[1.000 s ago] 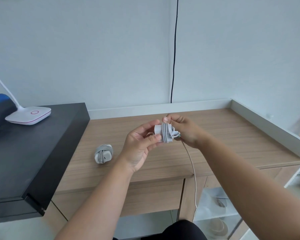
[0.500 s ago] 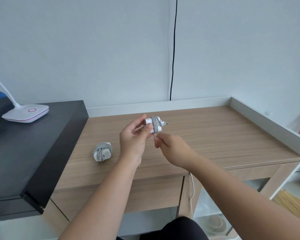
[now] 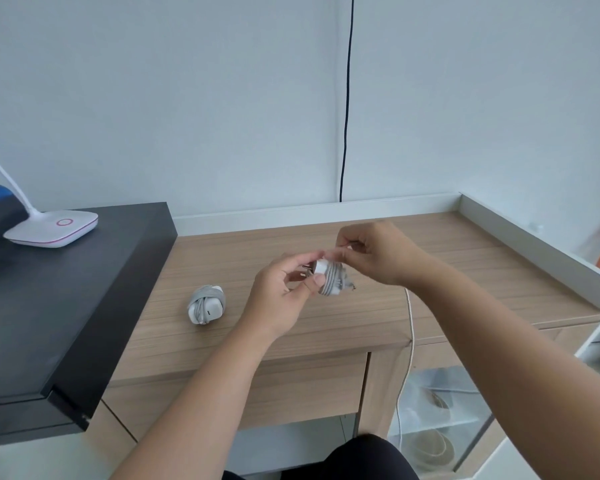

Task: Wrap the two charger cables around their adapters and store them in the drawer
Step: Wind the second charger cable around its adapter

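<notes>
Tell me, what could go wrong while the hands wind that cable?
1. The loose cable hangs over the desk edge; it might snag there and tug the wraps loose.
2. The left hand pinches the adapter in the air while the right hand winds, so it could slip and drop.
3. The wrapped charger lies beside the left arm and may get bumped.

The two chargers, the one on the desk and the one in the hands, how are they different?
The charger on the desk lies alone, touched by nobody; the held charger is above the desk, gripped by the left hand. The desk one's cable is fully wound; the held one's loose cable trails over the desk edge, with the right hand pinching it. Both are white with grey cable.
</notes>
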